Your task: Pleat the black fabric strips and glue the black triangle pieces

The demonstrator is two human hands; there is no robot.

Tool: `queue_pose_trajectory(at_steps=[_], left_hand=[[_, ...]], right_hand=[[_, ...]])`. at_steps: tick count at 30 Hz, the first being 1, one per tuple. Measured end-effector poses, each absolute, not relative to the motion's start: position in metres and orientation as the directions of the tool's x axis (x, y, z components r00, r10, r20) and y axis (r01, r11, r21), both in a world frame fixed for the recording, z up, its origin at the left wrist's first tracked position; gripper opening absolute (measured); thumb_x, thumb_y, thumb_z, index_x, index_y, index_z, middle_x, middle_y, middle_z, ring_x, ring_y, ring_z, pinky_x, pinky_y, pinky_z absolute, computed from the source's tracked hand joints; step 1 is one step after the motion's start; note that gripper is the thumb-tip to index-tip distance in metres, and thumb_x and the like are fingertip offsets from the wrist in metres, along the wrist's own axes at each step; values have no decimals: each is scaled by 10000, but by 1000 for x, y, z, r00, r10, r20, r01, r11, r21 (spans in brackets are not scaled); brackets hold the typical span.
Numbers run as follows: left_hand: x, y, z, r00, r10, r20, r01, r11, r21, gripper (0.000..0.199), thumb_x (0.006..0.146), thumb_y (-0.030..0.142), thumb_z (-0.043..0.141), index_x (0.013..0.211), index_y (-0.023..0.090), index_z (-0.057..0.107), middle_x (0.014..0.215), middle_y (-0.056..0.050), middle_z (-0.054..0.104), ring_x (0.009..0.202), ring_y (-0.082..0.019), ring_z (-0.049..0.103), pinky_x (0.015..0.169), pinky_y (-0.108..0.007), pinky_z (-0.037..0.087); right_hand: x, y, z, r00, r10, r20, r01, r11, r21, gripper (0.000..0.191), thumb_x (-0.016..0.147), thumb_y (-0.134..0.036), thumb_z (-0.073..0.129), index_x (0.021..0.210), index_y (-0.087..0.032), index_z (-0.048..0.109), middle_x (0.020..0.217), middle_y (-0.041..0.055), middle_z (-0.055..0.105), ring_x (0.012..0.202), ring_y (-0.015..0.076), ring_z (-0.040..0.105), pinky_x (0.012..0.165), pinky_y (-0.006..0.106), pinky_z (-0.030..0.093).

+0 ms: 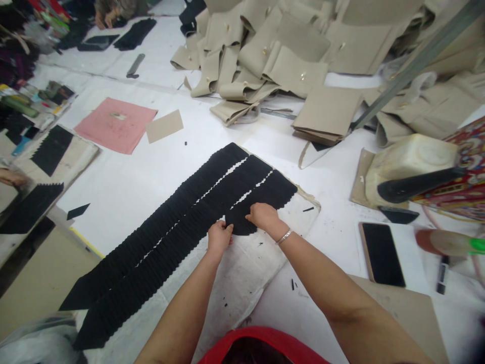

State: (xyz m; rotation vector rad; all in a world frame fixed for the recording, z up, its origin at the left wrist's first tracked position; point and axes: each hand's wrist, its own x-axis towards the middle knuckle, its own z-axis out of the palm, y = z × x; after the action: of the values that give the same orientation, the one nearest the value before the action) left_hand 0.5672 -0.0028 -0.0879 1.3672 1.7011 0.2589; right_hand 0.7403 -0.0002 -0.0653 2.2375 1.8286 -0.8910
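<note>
As we are looking down in the head view, our left hand (220, 236) is pinching the left edge of the foremost black serrated-edge piece (240, 222), seemingly to keep it aligned. Our right hand (264, 217) is resting curled fingers at its right side; whether they are gripping, we cannot tell. That piece is lying at the near end of a short row (276, 187), beside two long overlapping rows (162, 217), apparently leaving edges exposed. Beneath, a pale sheet (246, 273) is probably protecting the white tabletop (125, 187).
</note>
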Motion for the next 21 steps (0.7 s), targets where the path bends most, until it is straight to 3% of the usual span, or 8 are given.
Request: queue_pose_trajectory(at_steps=[11,21], left_hand=[[566,-3,-89,6,850,-526,655,395,645,162,715,305,563,651,191,468,488,29,516,396,-156,565,367,-231,433],[564,-3,-88,23,870,-493,680,348,646,191,713,320,566,630,189,455,472,38,501,373,-136,547,348,-204,406]], right_hand=[[740,2,-65,115,844,-525,922,-287,-259,338,779,-419,548,958,-160,672,979,124,670,911,230,617,735,281,468],[729,-8,-58,52,882,-468,936,-206,-285,339,808,-439,520,940,-166,669,963,126,673,929,231,613,756,283,460]])
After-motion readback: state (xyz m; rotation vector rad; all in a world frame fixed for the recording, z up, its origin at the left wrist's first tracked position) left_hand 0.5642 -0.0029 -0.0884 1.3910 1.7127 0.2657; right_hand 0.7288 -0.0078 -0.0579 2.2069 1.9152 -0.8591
